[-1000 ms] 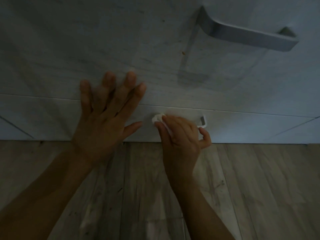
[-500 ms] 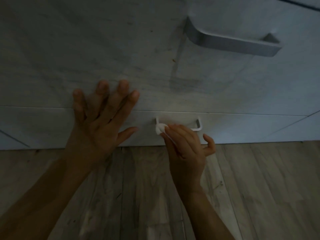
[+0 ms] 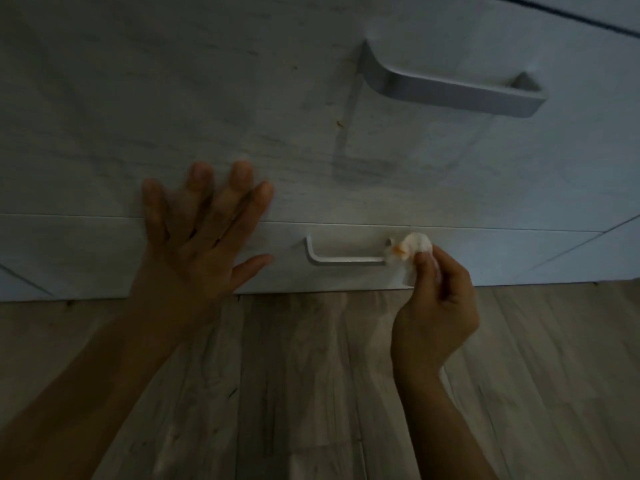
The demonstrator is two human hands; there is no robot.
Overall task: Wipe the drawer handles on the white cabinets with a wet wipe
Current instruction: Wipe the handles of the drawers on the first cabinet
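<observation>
The right hand (image 3: 434, 306) pinches a crumpled white wipe (image 3: 414, 247) against the right end of the slim curved handle (image 3: 346, 256). The left hand (image 3: 197, 247) lies flat, fingers (image 3: 239, 188) spread, on the matte cabinet (image 3: 173, 98).

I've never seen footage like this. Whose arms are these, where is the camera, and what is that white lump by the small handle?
There is no machine here. A person wears one wide-angle camera on the head, looking forward and down, so their own two arms reach into the picture from below. In front of them is a white cabinet standing on a wood-look floor. The left hand, fingers straight and spread, appears to rest flat against the cabinet front. The right hand pinches a crumpled wet wipe and holds it at the right end of the lower handle. That is the white lump. The upper handle sits higher up, and neither hand touches it. The picture is dim, so finer detail is hard to tell.
</observation>
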